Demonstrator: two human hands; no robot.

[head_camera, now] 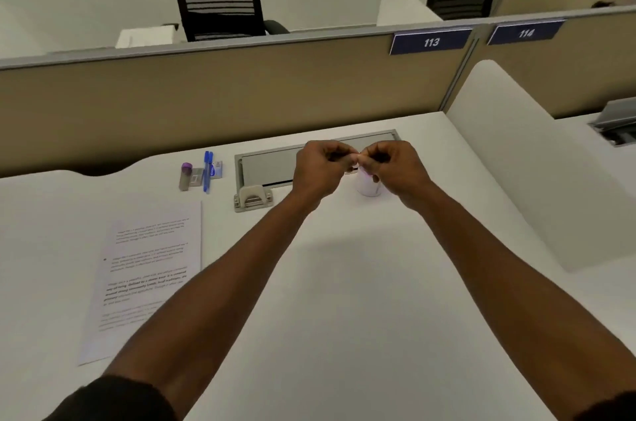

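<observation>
My left hand [321, 169] and my right hand [392, 167] are held together above the white desk [344, 300], fingers curled, fingertips meeting at a small object pinched between them. The object is mostly hidden; I cannot tell what it is. Just below my right hand a small white cup-like container [367, 186] stands on the desk, partly covered by the fingers.
A printed sheet [148, 279] lies at the left. Behind it lie a blue pen [207, 171], a purple-capped tube [186, 176] and a small card. A beige hole punch [253, 198] sits before a grey cable hatch [268, 166]. A tan partition [241, 90] closes the back.
</observation>
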